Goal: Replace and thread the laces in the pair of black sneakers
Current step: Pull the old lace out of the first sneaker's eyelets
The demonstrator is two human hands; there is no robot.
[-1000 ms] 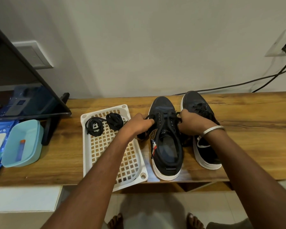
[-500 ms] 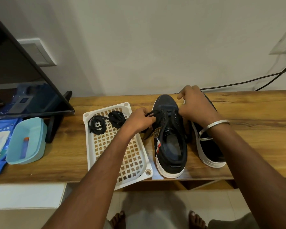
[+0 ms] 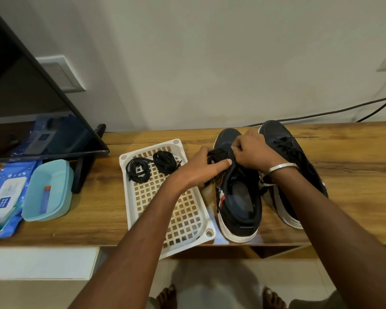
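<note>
Two black sneakers with white soles stand side by side on the wooden shelf (image 3: 354,175). My hands meet over the lace area of the left sneaker (image 3: 239,197). My left hand (image 3: 201,166) grips a bunch of its black lace (image 3: 218,153), thumb stretched toward the tongue. My right hand (image 3: 254,152), a metal bangle on its wrist, pinches the lace near the front eyelets. The right sneaker (image 3: 285,146) is laced and partly hidden by my right forearm. Two coiled black laces (image 3: 138,170) (image 3: 166,161) lie in the white tray (image 3: 194,228).
A dark screen on a stand (image 3: 83,161) leans over the shelf's left end. In front of it sit a light-blue container (image 3: 47,190) and a blue wipes pack (image 3: 2,197). Black cables (image 3: 321,112) run along the wall behind the sneakers. My bare feet show below the shelf edge.
My right hand came back from the toe of the sneaker to the lace area, meeting my left hand. The view shifted slightly.
</note>
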